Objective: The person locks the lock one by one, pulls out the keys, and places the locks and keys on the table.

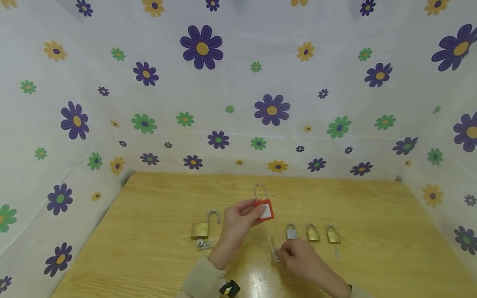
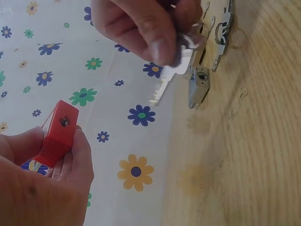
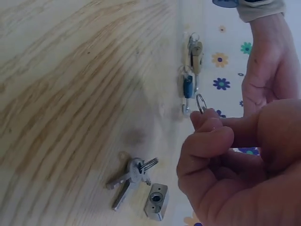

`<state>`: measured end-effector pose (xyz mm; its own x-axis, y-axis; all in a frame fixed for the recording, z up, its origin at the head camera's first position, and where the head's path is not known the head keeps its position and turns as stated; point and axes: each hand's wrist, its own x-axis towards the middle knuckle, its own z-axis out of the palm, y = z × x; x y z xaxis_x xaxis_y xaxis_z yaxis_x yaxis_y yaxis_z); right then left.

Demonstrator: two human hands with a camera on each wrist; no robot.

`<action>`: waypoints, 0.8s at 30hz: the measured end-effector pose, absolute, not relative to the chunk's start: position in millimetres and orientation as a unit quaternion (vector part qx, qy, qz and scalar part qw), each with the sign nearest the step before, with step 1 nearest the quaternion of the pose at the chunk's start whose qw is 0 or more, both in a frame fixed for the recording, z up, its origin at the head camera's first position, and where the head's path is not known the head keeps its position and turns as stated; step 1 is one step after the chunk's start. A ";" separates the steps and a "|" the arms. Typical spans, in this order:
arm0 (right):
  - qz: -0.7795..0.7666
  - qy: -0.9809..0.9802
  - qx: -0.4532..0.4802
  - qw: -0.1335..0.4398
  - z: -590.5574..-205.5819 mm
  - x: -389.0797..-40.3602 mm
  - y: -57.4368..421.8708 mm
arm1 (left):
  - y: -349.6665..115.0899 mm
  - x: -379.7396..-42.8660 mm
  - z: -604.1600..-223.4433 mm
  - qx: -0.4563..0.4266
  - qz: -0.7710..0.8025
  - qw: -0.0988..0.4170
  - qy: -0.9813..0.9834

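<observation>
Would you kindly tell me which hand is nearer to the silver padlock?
The right hand, just on the near side of the silver padlock, holding a key. The left hand is farther off, to the padlock's left, holding the red padlock.

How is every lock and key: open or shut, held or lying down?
Red padlock: held in the left grip, shackle looks shut
Big brass padlock: shackle open
Silver padlock: shackle looks shut
Middle brass padlock: shackle looks shut
Far-right brass padlock: shackle looks shut
Toothed key: pinched in the right grip, outside any lock
Keys by the big brass padlock: lying on the table
</observation>
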<state>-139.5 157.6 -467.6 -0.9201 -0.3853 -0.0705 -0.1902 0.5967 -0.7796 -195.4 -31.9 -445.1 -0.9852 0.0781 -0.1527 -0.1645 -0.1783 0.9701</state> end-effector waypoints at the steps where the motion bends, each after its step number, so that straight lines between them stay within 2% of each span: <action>1: -0.413 0.888 -0.159 0.122 -470.1 -139.3 156.9 | -31.6 -194.5 -445.8 -0.035 0.767 0.081 0.636; 10: -0.379 0.897 -0.171 0.152 -485.3 -139.4 144.5 | -30.5 -191.0 -451.8 -0.032 0.763 0.093 0.639; 17: -0.333 0.914 -0.206 0.110 -478.8 -139.1 134.8 | -29.8 -193.3 -452.5 -0.037 0.760 0.096 0.641; 24: -0.305 0.921 -0.219 0.103 -476.8 -144.1 129.1 | -30.4 -194.9 -453.0 -0.039 0.759 0.090 0.644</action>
<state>-144.1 129.1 -476.8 -0.8826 -0.4669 -0.0556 -0.3416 0.7180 -0.6064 -194.9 -30.4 -453.0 -0.9808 0.0872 -0.1746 -0.1865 -0.1555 0.9701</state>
